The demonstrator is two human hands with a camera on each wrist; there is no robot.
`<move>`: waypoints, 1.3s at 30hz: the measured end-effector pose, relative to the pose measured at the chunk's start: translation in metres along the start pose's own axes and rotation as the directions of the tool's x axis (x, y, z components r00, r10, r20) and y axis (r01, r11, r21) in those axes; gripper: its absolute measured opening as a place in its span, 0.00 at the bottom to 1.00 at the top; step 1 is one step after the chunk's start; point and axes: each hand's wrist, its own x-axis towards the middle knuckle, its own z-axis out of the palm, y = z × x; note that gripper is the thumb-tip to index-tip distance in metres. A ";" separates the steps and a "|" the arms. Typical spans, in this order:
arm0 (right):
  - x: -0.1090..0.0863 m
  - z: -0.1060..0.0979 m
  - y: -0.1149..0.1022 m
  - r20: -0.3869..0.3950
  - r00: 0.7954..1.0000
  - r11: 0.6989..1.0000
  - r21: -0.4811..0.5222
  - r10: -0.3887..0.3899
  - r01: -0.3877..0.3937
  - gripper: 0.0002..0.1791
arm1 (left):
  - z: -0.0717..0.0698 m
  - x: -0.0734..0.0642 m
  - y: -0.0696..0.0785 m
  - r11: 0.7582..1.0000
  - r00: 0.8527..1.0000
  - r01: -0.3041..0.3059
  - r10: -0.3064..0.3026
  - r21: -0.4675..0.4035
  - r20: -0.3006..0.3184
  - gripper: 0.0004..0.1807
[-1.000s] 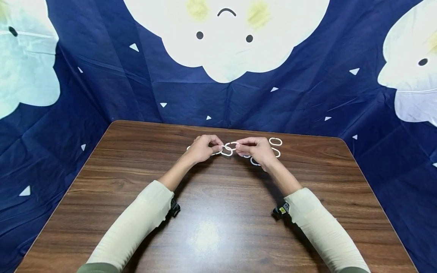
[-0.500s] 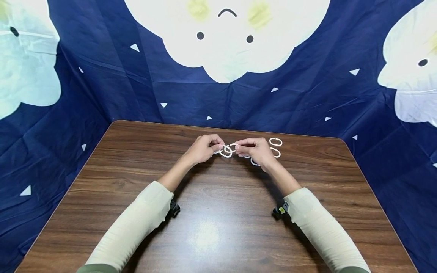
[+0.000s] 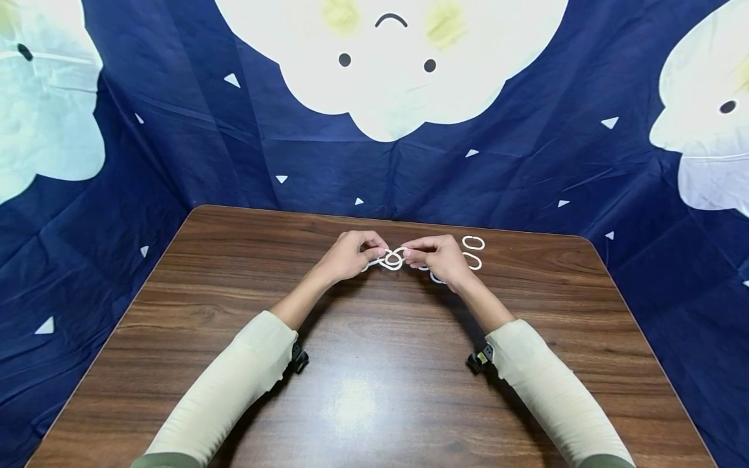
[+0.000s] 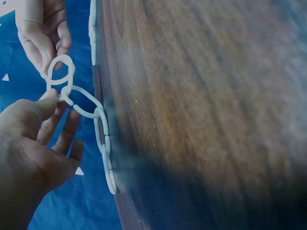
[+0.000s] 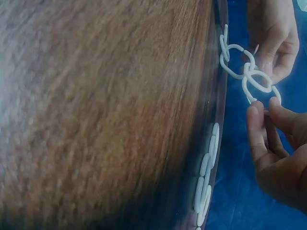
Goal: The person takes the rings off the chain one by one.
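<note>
White plastic C-shaped chain links are held between the two hands over the far part of the table. My left hand [image 3: 355, 255] pinches one link between thumb and fingers, and several joined links trail from it as a chain [image 4: 106, 127] down to the tabletop. My right hand [image 3: 435, 255] pinches another white link [image 4: 73, 72], which overlaps the left hand's link. Whether these two are hooked together I cannot tell. In the right wrist view the right fingertips [image 5: 274, 101] grip the lower end of that link.
Several loose white links [image 5: 199, 194] lie on the table beside and under the right hand; one link [image 3: 483, 244] sits near the back edge. The brown wooden table [image 3: 374, 364] ends at a blue cloud-patterned cloth [image 3: 409, 172].
The hands have come slightly closer together, the left moving a little right. The links between them now overlap more, and the trailing chain has been drawn rightward behind the left hand.
</note>
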 end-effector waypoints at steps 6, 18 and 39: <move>0.001 -0.001 -0.001 -0.011 1.000 0.998 -0.052 -0.021 0.020 0.12 | 0.000 -0.001 0.003 1.000 1.000 -0.012 0.012 -0.010 -0.007 0.05; 0.002 0.001 -0.004 -0.056 0.998 0.978 -0.206 -0.024 0.013 0.09 | 0.000 0.000 0.007 0.999 0.999 -0.040 0.040 -0.007 -0.018 0.04; -0.008 -0.006 0.005 0.008 1.000 0.990 -0.135 0.028 -0.026 0.13 | -0.001 0.000 0.005 1.000 1.000 0.000 0.000 0.003 -0.028 0.06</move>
